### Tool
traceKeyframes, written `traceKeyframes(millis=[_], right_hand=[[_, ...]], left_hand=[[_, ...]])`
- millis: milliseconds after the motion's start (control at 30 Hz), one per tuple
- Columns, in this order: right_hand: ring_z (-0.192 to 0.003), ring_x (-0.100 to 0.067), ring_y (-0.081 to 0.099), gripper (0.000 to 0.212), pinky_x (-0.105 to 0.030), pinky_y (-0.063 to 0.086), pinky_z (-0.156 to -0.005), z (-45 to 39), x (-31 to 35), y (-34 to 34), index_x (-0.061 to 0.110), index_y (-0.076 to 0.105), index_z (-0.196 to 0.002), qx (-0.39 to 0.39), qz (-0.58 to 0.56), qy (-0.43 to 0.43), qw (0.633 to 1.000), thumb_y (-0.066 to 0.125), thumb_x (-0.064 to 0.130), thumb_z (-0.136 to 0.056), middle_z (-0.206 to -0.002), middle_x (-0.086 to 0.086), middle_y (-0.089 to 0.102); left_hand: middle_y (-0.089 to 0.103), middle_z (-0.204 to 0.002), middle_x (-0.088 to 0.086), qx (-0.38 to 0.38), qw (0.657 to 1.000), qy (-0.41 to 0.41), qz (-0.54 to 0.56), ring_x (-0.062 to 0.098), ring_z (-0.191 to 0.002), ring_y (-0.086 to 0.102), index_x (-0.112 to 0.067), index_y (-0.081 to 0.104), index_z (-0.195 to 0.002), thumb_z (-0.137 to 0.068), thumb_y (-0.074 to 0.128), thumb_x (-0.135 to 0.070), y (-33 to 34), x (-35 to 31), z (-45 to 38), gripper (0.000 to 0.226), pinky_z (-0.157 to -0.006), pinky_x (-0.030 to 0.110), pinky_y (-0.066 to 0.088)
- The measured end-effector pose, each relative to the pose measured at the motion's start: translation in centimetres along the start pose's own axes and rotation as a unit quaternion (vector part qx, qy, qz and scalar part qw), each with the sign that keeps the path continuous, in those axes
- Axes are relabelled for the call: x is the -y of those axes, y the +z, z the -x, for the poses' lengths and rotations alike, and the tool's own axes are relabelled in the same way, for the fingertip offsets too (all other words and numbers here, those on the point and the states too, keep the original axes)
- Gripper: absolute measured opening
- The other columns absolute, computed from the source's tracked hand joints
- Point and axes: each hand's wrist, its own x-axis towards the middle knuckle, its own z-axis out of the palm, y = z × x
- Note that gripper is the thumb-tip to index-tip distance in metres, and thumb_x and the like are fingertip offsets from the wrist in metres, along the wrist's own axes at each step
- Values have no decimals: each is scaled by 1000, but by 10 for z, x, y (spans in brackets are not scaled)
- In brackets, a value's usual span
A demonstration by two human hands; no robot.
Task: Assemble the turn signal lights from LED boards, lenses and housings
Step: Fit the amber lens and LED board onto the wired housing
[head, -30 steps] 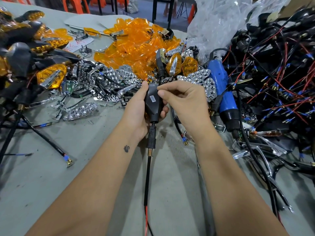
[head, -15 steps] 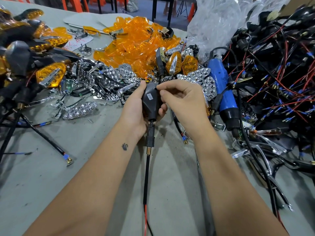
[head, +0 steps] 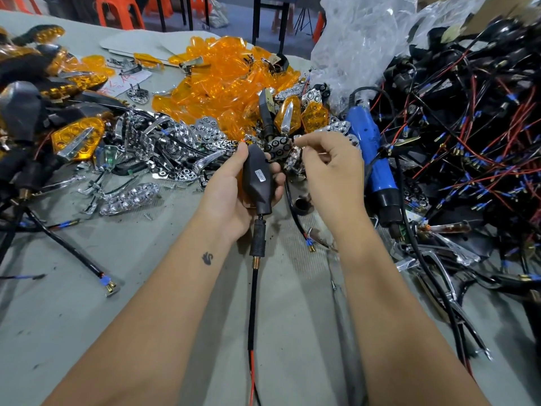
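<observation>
Many black wired housings (head: pixel 468 118) heaped on table (head: pixel 87 303) at right; orange lenses (head: pixel 222 77) piled behind chrome reflectors (head: pixel 175 142); blue screwdriver (head: pixel 371 162) beside right hand (head: pixel 330 177), fingers curled, pinch contents unclear; left hand (head: pixel 231 197) grips black housing (head: pixel 259 180) mid-table, stalk and wire hanging toward viewer

Black housing (head: pixel 258 183): far face hidden against the left hand (head: pixel 231 197); label print too small to read. Right hand (head: pixel 330 168): fingertips curled near the chrome parts, possibly pinching something tiny, cannot tell. Wire tangle (head: pixel 468 142) cut off at the table's right edge. Finished lights (head: pixel 32 92) cropped at its left edge, blurred.
</observation>
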Motion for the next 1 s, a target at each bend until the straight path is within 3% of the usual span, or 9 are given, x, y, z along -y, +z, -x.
traceKeyframes(millis=[100,233,333,467,633,733,833,900,1000], right_hand=[[-113,-8,49,19,-11,35,-94,-10,-5,-8,23,67,-106,-18,122,-29,992,56,12,-95,-117,5,56],[-138,-23,32,37,-35,24,-115,-21,-8,-15,19,54,-136,-5,223,18,975,52,28,-100,-145,-6,44],[-135,-31,29,42,-39,21,-110,-22,-7,-20,11,49,-137,-16,275,70,959,44,36,-103,-143,-16,42],[-115,-40,43,35,-41,33,-92,-19,-6,-38,-1,50,-121,-41,357,122,925,42,27,-102,-124,-26,47],[-82,-35,54,20,-35,37,-66,-31,-4,-87,4,57,-95,20,452,197,870,56,23,-89,-91,-16,61],[-77,-32,57,23,-32,38,-60,-34,-2,-97,4,63,-96,57,458,211,862,66,25,-87,-86,-15,64],[-68,-29,53,21,-30,34,-56,-38,-4,-86,3,59,-97,53,472,185,860,66,18,-85,-76,-10,55],[-77,-31,55,28,-32,38,-62,-40,-8,-73,2,52,-108,54,470,182,862,63,16,-86,-85,-10,55],[-108,-41,55,47,-38,39,-75,-42,-17,-56,-2,39,-131,46,450,183,873,58,14,-91,-119,-23,53]], left_hand=[[70,-80,6,2,1000,11,8,21,-69,69,-9,62,-99,-100,49,-42,-1,0,-2,36,-58,32,58],[71,-82,4,13,1000,13,16,19,-70,69,-10,63,-101,-98,52,-39,-5,-2,-4,31,-60,33,59],[70,-82,4,16,999,20,23,19,-71,69,-9,64,-97,-98,53,-38,-7,-3,-5,31,-61,33,59],[70,-82,6,8,999,15,44,21,-68,69,-7,63,-100,-100,51,-37,-7,-3,-5,33,-60,33,59],[71,-78,7,1,999,20,40,22,-65,69,-6,61,-99,-100,51,-38,-5,-3,-4,33,-56,33,58],[70,-80,7,3,999,20,27,22,-67,68,-8,61,-97,-100,50,-40,-4,-2,-5,33,-59,33,58],[70,-81,8,15,999,27,18,24,-69,69,-9,60,-96,-101,46,-42,-5,-1,-5,36,-58,31,58],[71,-80,7,20,999,33,5,23,-69,70,-11,60,-94,-101,43,-45,-5,-1,-4,39,-56,29,58],[71,-79,8,18,999,36,-14,22,-67,70,-10,60,-92,-101,42,-47,-4,-1,-3,42,-52,27,56]])
